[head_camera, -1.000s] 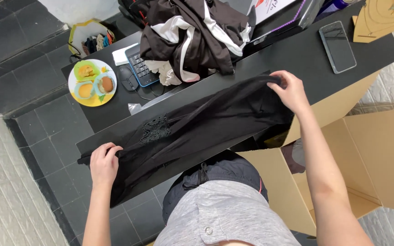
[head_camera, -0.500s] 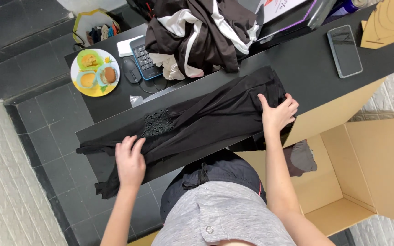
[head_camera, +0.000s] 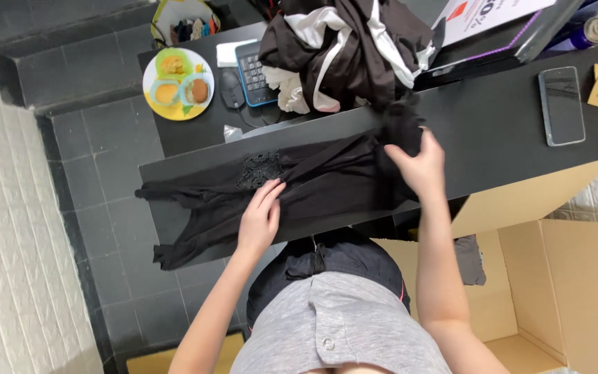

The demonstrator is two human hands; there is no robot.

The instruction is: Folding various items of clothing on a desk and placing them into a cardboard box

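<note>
A long black garment (head_camera: 313, 183) with a lace patch lies stretched along the front of the black table (head_camera: 493, 131); its left end hangs off the table's edge. My left hand (head_camera: 260, 220) rests flat on the garment's middle, fingers apart. My right hand (head_camera: 415, 166) grips the garment's right end and lifts it up and over toward the left.
A heap of black and white clothes (head_camera: 344, 48) sits behind, partly over a keyboard (head_camera: 252, 73) and mouse (head_camera: 230, 88). A plate with cakes (head_camera: 178, 93) is at far left, a phone (head_camera: 561, 105) at right. An open cardboard box (head_camera: 555, 284) stands by my right.
My left hand slid right along the garment to its middle. My right hand picked up the right end and began folding it leftward. The view shifted.
</note>
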